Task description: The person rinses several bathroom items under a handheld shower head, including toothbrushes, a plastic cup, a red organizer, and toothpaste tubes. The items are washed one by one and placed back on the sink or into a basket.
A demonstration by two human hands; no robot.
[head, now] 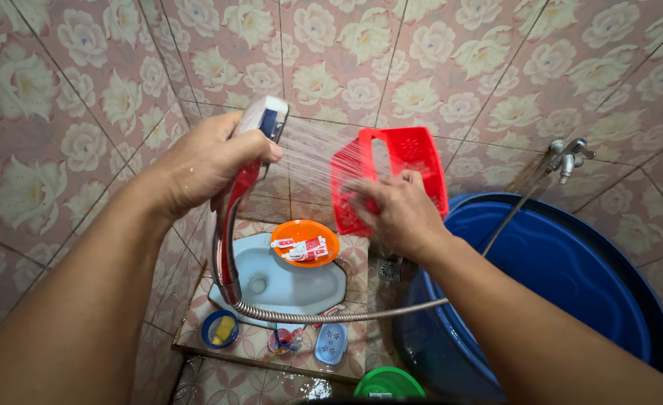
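- Rinsing in hand: left hand (204, 161) wrapped round shower head (252, 161), spray aimed right at red basket (391, 176).
- Right hand (399, 214) clasping basket's near face, held up mid-scene before far tiled wall (421, 60).
- Next, likely: turning basket so spray reaches other faces.
- Tight right: blue tub (571, 270) rim; tap (567, 157) just beyond.
- Hose (346, 315) slung across below; orange plate (305, 244) beneath.

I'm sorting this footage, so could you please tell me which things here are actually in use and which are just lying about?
In use: left hand holding the spraying shower head with its metal hose; right hand holding the red plastic basket.

Lying about: orange plate, blue barrel, wall tap, soap dishes, green lid.
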